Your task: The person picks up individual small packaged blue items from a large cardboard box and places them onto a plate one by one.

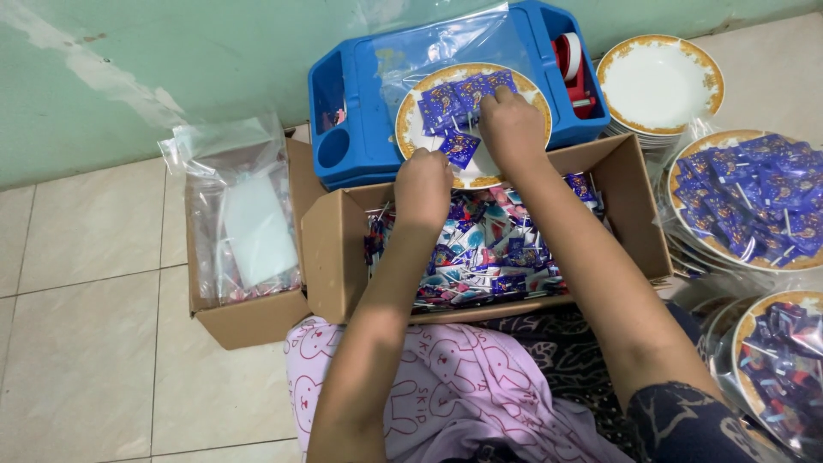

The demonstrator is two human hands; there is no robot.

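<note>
- You get even, soft indoor light across the whole view; nothing is dim, nothing burnt out
- Shadows are faint; you see only a soft dark patch under the forearms, inside the cardboard box [343, 249]
- Glare shows on the clear plastic bag [446, 43] over the blue tray [360, 129]; more sheen sits on the bagged plates [746, 206] at your right
- Focus holds in the middle; the left hand [422, 184] and right hand [512, 129] look slightly soft at their edges
- The small wrappers blur into one another in the box; you cannot make out fine print
- Floor tile lines bend slightly toward the left edge; mild wide-angle distortion
</note>
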